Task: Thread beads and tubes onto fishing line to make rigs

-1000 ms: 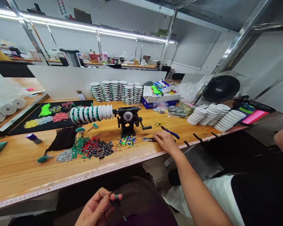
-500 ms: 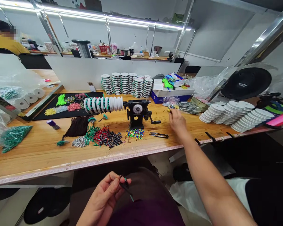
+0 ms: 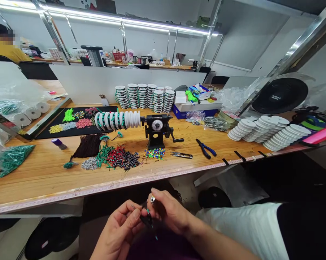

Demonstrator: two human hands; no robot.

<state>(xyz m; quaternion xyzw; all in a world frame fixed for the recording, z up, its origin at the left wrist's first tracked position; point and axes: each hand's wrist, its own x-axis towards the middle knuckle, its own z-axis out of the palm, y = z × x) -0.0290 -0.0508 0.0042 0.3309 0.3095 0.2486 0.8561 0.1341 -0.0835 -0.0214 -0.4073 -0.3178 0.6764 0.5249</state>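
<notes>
Pinching a dark cord (image 3: 147,220) between thumb and finger of left hand (image 3: 121,227), below front edge of tabletop (image 3: 43,182). Clamping right hand (image 3: 172,213) round a small tool (image 3: 152,199)

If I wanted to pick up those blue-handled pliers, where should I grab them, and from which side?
Probably by both handles, coming from the table's near edge: the pliers lie flat, handles spread toward that edge, nose pointing away.

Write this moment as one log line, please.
left hand: pinching dark strand; right hand: holding small object, mostly hidden; pliers: on table; crank device: bearing white spools
</notes>
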